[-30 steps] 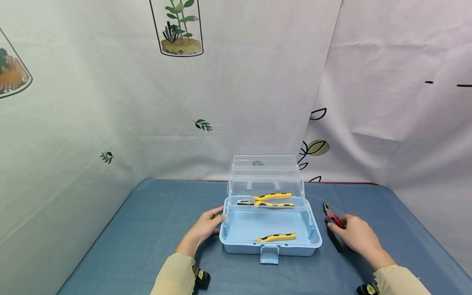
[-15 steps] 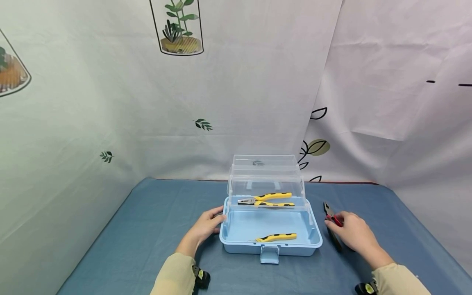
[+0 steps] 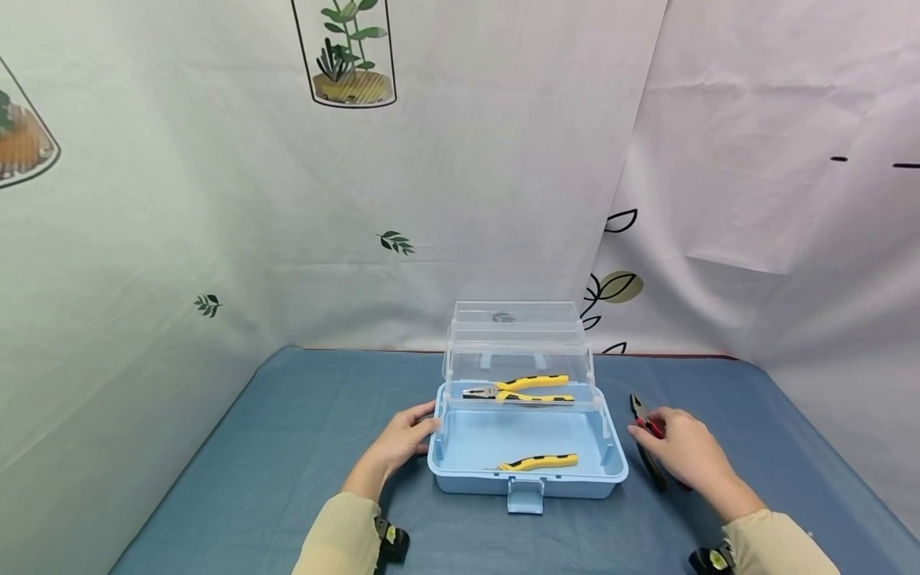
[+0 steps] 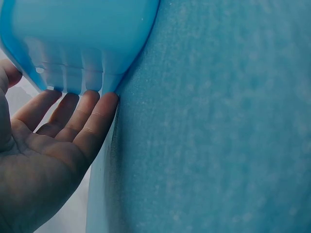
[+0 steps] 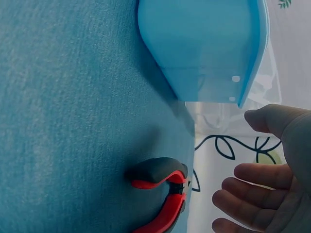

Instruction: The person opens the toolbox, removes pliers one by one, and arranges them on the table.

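An opened light-blue toolbox (image 3: 528, 431) with a raised clear lid (image 3: 517, 335) stands on the table. My left hand (image 3: 398, 441) is at its left end; in the left wrist view the straight fingers (image 4: 83, 114) touch the ribbed wall, thumb near the rim. To the right of the box lie red-and-black pliers (image 5: 167, 201), handles spread. My right hand (image 3: 686, 449) hovers over them, hiding part of the handles; the right wrist view shows its loosely bent fingers (image 5: 248, 201) apart from the pliers, holding nothing.
Yellow-and-black combination pliers (image 3: 528, 391) lie at the back of the toolbox, seen through the lid. A yellow-and-black handle (image 3: 541, 462) lies along its front wall. The front latch (image 3: 525, 497) hangs down. Behind the blue-covered table (image 3: 323, 415) hangs a white printed cloth (image 3: 467, 200).
My right hand has shifted slightly left over the red-and-black pliers, and the end of a second handle now shows below it. The left hand and the toolbox have stayed put.
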`<act>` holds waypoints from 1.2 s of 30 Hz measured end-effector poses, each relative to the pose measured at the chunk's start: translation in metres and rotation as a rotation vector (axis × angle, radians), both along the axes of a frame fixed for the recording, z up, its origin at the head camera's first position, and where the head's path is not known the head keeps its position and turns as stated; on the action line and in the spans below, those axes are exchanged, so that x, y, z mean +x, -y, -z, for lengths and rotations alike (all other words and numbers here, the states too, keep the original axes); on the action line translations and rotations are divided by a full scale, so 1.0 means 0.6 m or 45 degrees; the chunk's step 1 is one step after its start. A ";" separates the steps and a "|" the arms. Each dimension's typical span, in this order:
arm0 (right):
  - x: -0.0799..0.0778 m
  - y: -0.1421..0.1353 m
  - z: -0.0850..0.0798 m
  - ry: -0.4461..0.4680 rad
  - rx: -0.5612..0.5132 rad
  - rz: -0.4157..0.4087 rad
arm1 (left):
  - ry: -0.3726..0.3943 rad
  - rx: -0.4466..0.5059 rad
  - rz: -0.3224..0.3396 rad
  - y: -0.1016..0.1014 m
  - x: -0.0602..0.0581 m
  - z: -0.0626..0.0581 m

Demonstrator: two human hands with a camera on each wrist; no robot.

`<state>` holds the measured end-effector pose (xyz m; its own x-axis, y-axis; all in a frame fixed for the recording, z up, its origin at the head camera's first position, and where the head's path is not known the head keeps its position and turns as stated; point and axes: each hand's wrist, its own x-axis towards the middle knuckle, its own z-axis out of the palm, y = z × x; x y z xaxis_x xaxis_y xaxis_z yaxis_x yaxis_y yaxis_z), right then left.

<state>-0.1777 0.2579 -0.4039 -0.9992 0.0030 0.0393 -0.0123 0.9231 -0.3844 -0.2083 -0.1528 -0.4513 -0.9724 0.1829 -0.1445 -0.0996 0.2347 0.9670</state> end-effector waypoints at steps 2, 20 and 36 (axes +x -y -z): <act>0.000 0.001 0.000 -0.015 0.000 -0.009 | -0.002 0.000 0.000 0.000 0.000 0.000; -0.001 0.021 -0.009 -0.074 -0.024 -0.034 | 0.004 0.003 0.025 0.002 -0.003 0.004; -0.005 0.037 -0.017 -0.113 -0.028 -0.069 | 0.007 0.011 -0.001 0.001 -0.001 0.001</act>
<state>-0.1808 0.2358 -0.3936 -0.9905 -0.0488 0.1284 -0.0968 0.9115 -0.3998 -0.2087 -0.1531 -0.4521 -0.9718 0.1835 -0.1481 -0.1048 0.2261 0.9684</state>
